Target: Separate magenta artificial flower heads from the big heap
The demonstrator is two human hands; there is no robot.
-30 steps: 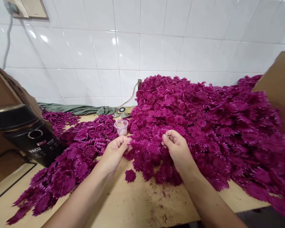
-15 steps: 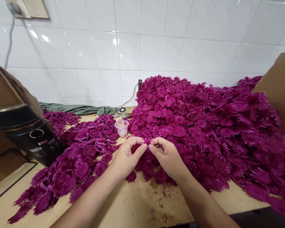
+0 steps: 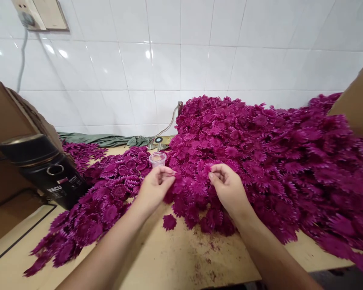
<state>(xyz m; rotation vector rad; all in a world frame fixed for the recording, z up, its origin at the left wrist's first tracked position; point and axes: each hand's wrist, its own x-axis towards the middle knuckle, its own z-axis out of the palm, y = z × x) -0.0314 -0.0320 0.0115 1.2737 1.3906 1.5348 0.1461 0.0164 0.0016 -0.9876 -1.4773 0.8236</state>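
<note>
My left hand (image 3: 156,186) is pinched, thumb against fingers, beside the plastic cup. What its fingertips hold, if anything, blends with the magenta behind. My right hand (image 3: 228,188) pinches too, a short way to the right, at the front of a big heap of magenta artificial flower heads (image 3: 254,149); whatever lies in this pinch is too small to make out against the heap. Between the hands, flower heads with toothed petals show. One loose flower head (image 3: 169,222) lies on the table below my left hand.
A clear cup (image 3: 157,158) stands behind my left hand. More flower heads (image 3: 109,201) spread leftward, beside a black vacuum bottle (image 3: 48,173). Cardboard (image 3: 355,100) rises at the right, with more at the left. Green cloth (image 3: 103,139) lies along the tiled wall. Dark crumbs dot the tabletop (image 3: 169,257).
My hands, whose fingertips met at a magenta bit, have drawn apart, the left one leftward and the right one rightward. The view has shifted slightly.
</note>
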